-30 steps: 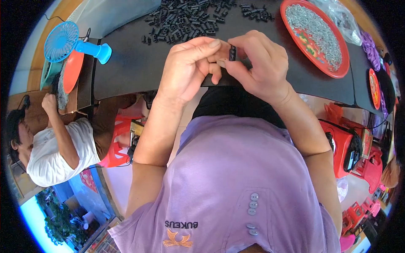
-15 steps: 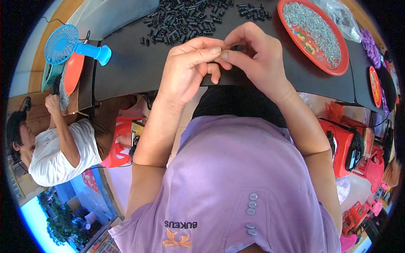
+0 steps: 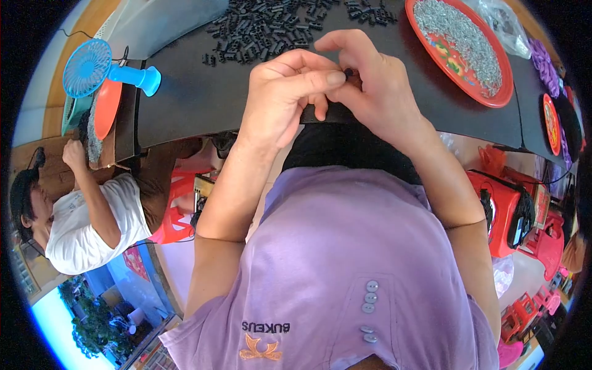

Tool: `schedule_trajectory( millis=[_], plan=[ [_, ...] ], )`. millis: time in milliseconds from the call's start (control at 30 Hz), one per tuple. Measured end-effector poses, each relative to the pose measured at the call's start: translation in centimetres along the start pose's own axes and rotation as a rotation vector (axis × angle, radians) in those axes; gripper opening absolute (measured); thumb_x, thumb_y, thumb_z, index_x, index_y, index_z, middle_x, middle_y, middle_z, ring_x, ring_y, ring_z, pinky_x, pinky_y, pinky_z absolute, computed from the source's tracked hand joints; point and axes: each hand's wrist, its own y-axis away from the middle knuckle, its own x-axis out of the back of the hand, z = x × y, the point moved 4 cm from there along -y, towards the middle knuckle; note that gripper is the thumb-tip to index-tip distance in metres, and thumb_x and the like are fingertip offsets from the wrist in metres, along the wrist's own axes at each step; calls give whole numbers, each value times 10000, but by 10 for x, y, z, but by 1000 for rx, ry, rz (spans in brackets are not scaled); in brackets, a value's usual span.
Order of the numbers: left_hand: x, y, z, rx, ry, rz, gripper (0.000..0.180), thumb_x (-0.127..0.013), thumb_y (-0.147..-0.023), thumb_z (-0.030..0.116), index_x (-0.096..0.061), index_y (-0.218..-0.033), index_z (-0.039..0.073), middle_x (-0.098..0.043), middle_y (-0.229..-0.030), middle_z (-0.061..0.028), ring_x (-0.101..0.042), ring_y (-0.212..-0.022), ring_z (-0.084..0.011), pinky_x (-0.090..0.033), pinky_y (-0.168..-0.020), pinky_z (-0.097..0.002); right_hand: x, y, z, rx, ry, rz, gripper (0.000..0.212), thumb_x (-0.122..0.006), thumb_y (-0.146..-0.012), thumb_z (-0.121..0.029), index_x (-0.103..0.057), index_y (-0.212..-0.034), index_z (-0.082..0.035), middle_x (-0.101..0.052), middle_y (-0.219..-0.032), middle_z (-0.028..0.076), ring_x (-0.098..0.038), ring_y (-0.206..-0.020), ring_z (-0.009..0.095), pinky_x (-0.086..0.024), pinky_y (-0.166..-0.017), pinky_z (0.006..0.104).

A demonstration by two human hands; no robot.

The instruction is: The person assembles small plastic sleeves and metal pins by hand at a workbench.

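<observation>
My left hand (image 3: 280, 92) and my right hand (image 3: 385, 92) meet above the near edge of the black table. Between their fingertips shows the dark end of a small black plastic piece (image 3: 349, 73); the rest of it is covered by the fingers. My left thumb presses against the index finger beside it. My right thumb and curled fingers close round the piece, while the right index finger is lifted and stretched out leftward. Beyond the hands lies a pile of small black plastic pieces (image 3: 265, 31). A red tray (image 3: 501, 98) at the far right holds many tiny shiny metal parts (image 3: 465, 43).
A blue fan (image 3: 89, 66) stands at the table's left, near a grey bin (image 3: 163, 24). A co-worker in a white shirt (image 3: 98, 228) sits at the left, one hand by a red plate (image 3: 108, 108). Clear plastic bags (image 3: 502, 28) lie behind the tray. Red stools (image 3: 502, 213) stand right.
My right index finger has lifted off the fingertips and straightened to the left. My left thumb has shifted slightly right, and the black piece now shows near its tip.
</observation>
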Motion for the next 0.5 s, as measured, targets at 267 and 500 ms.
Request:
schedule_trajectory(
  millis=[267, 500],
  plan=[
    [-4, -5, -5, -111, -129, 56, 75, -684, -788, 12, -642, -834, -31, -660, -723, -93, -560, -500, -109, -410, -421, -209, 2, -3, 2, -65, 79, -123, 316, -625, -800, -118, -519, -1097, -119, -667, -720, 121, -665, -690, 340, -503, -587, 454],
    [-6, -4, -6, -121, -99, 66, 92, -680, -811, 9, -638, -880, -36, -675, -752, -101, -602, -588, -111, -430, -449, -211, 8, 1, -1, -33, 32, -156, 427, -601, -795, -59, -498, -1206, -109, -678, -796, 147, -670, -752, 361, -513, -634, 452]
  ],
)
